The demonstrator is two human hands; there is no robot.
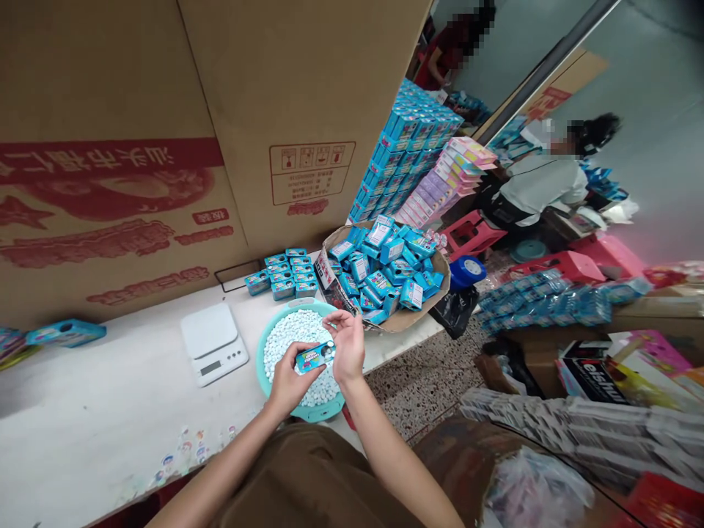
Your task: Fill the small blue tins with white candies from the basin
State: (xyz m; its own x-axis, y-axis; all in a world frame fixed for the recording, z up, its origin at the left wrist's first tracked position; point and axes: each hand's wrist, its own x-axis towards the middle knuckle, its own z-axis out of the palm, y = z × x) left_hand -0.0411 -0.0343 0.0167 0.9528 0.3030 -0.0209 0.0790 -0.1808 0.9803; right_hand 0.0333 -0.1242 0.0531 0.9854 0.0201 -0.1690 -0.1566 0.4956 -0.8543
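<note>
My left hand (290, 378) grips a small blue candy box (313, 357) with a round hole near its right end, where something white shows. Beside that end, my right hand (346, 345) is raised with its fingers spread and slightly curled, the palm turned toward the box. Whether a small piece lies in that palm, I cannot make out. Both hands are over a turquoise basin (265, 334) holding many small white candies (294, 330). Just behind the basin, several blue boxes with holes (283, 277) stand in rows on the table.
An open carton (440, 290) heaped with blue boxes (385, 268) adjoins the basin. Left of it sits a white scale (214, 341) on the white table (126, 381). Large cardboard cartons (236, 95) wall off the back. Stacked boxes (396, 154) and a seated person (542, 183) are farther right.
</note>
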